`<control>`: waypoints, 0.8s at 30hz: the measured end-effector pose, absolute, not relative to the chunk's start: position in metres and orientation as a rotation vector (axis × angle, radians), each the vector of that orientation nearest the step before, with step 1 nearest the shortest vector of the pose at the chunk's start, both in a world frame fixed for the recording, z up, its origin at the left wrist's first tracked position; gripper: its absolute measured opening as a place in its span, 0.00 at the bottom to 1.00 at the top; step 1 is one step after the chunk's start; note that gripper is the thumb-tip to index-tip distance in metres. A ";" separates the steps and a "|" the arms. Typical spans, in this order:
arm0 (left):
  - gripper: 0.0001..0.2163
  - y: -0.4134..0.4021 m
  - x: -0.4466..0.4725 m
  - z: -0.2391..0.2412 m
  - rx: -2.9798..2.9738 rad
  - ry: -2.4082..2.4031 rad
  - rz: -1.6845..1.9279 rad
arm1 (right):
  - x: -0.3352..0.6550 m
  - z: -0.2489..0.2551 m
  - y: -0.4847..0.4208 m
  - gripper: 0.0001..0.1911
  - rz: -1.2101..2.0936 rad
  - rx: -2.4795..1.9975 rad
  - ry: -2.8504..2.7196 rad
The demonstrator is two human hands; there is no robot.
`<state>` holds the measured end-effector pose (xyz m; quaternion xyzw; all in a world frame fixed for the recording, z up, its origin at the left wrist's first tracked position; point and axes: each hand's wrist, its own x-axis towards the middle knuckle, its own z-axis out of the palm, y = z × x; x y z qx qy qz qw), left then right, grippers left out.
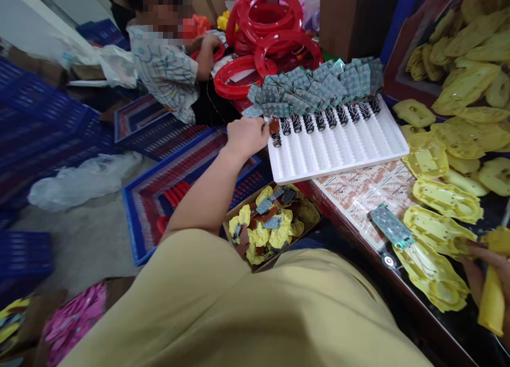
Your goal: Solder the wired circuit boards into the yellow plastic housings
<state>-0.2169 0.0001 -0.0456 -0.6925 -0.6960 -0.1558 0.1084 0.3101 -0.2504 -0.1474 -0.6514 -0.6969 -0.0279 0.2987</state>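
My left hand (247, 136) is closed in a pinch at the near-left end of a white ribbed foam tray (338, 155). A small brown board (274, 126) shows at its fingertips. Along the tray's far side lie overlapping grey-green circuit boards (314, 88), with wired black speakers (321, 121) in the grooves. At the right edge, my right hand (476, 271) is partly cut off, its fingers closed around a yellow plastic part (492, 303). Beside it are open yellow shells (440, 231). One circuit board (390, 226) lies there with wires and a round speaker (388, 261).
A carton (231, 223) of yellow pieces and boards stands below the tray. Yellow shells (474, 80) heap at the right. Red rings (274, 22) are stacked at the back, near a seated person (167, 69). Blue crates (131, 218) and a plastic bag (79, 181) are on the left.
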 end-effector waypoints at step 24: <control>0.23 -0.121 0.027 -0.106 -3.859 -0.836 -1.658 | 0.191 -0.099 -0.246 0.14 0.005 -1.504 -1.086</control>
